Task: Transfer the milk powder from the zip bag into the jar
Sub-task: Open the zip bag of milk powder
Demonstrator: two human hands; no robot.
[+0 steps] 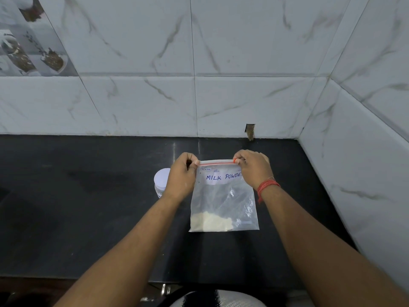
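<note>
A clear zip bag with a red zip strip and a white label reading "MILK POWDER" hangs upright over the black counter. Pale milk powder lies in its lower left corner. My left hand pinches the top left corner at the zip. My right hand, with a red thread at the wrist, pinches the top right corner. A clear jar with a white lid stands just left of the bag, partly hidden behind my left hand.
White marbled tile walls rise behind the counter and along its right side, forming a corner at the back right. A small dark notch shows in the wall base. The counter's front edge runs near the bottom of the view.
</note>
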